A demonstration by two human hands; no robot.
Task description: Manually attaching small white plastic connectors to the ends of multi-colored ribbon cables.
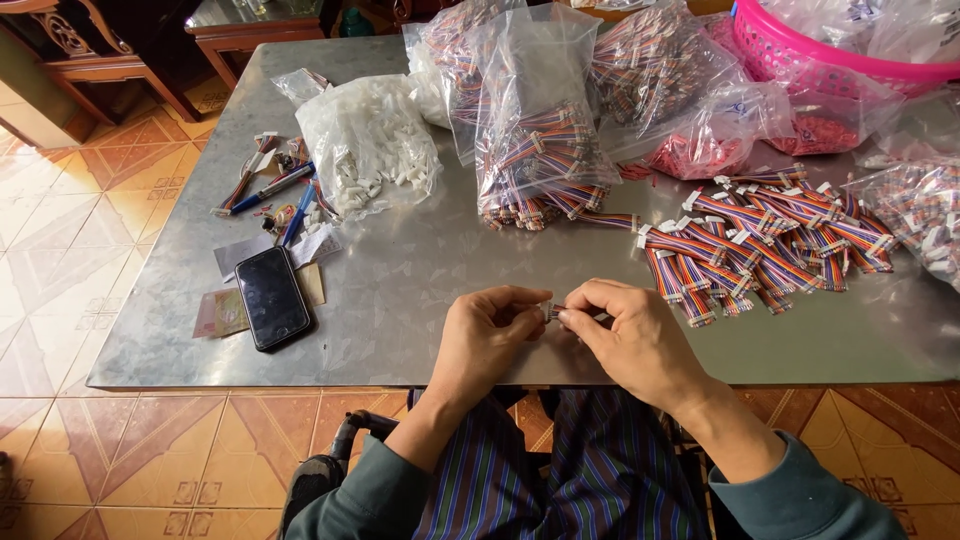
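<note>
The cable piece [551,311] sat pinched between both hands just above the near edge of the metal table [420,300], almost wholly hidden by fingers. The left hand [485,335] gripped one end between thumb and forefinger; the right hand [625,335] pinched the other end, fingertips pressed together on it. Judging by the loose pile of ribbon cables [760,245] to the right, it was probably light and limp along its length, with a small hard connector at the end. That stiff end looked like the best hold, since the thin wires could kink or slip. Bags of the same cables [535,150] and a bag of white plastic housings [368,145] lay farther back. A phone [271,297] rested well to the left, and a pink basket [800,50] stood at the far right.
</note>
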